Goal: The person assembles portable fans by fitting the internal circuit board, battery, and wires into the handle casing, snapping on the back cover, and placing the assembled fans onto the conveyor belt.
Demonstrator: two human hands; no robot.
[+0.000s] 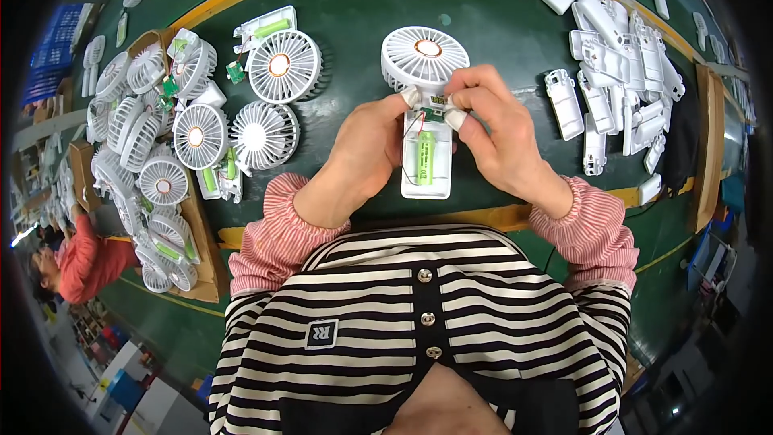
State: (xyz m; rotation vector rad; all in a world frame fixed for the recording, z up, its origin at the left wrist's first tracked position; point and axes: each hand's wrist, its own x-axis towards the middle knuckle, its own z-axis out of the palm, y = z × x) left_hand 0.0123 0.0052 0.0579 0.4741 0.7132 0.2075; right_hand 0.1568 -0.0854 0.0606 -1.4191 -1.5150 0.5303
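A white handheld fan (425, 55) lies face up in front of me, its round grille away from me and its opened handle (437, 185) toward me. Inside the handle sit a green battery (424, 157) with thin wires and a small green circuit board (432, 114) with a dark display. My left hand (362, 145) grips the fan at its neck, thumb covered by a white finger cot. My right hand (503, 133) pinches at the board, with white cots on its thumb and index finger. What exactly lies between those right fingertips is hidden.
At the left, a cardboard box (208, 254) holds many fan heads with open handles; several more fans (283, 66) lie beside it. White handle covers (612, 64) are heaped at the right on the green table (346, 8). Another person (80, 262) is at the far left.
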